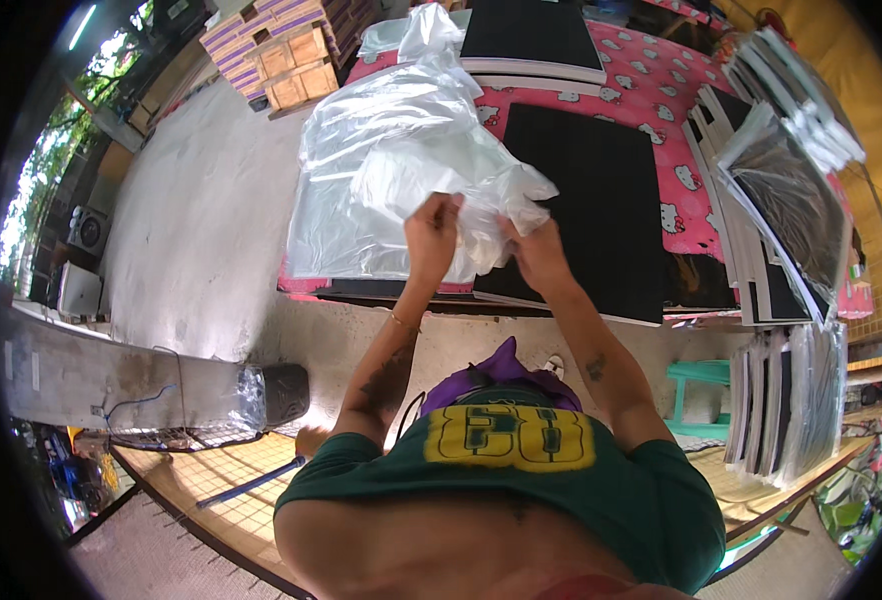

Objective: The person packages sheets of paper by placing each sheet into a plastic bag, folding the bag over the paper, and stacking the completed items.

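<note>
A large clear plastic bag (401,150) is bunched up over the pink patterned table cover (661,90). My left hand (431,235) grips its lower edge with closed fingers. My right hand (533,250) pinches the same bag edge just to the right, over a black flat board (591,200). The bag's upper part billows away from me and hides part of the table.
A second black board (531,35) lies at the far end. Stacks of bagged black boards (791,190) stand at the right, more (791,400) lower right. Wooden crates (296,65) sit on the concrete floor at upper left. A green stool (701,375) is below the table.
</note>
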`<state>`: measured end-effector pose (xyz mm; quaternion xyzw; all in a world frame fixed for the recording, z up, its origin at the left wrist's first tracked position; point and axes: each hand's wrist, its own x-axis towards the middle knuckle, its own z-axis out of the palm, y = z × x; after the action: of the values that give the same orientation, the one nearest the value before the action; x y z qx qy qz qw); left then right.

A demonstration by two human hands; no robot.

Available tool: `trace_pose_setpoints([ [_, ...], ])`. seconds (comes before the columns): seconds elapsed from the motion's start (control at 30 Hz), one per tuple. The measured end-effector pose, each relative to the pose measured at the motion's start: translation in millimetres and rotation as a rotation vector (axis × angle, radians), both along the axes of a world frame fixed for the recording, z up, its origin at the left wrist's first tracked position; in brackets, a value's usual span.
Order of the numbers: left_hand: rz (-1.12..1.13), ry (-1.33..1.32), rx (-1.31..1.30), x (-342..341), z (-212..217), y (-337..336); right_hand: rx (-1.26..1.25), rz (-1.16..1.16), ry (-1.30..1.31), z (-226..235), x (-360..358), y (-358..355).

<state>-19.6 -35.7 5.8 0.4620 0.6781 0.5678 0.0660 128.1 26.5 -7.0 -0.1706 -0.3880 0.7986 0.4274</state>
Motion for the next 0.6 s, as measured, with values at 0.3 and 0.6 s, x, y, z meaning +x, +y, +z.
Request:
trace_pose_setpoints([
  [0.3, -0.244, -0.312, 0.057, -123, -46, 38, -0.281, -0.343, -0.219, -12, 144, 36],
  [0.6, 0.345, 0.873, -0.294, -204, 43, 64, 0.057, -0.719, -0.384, 64, 246, 47],
])
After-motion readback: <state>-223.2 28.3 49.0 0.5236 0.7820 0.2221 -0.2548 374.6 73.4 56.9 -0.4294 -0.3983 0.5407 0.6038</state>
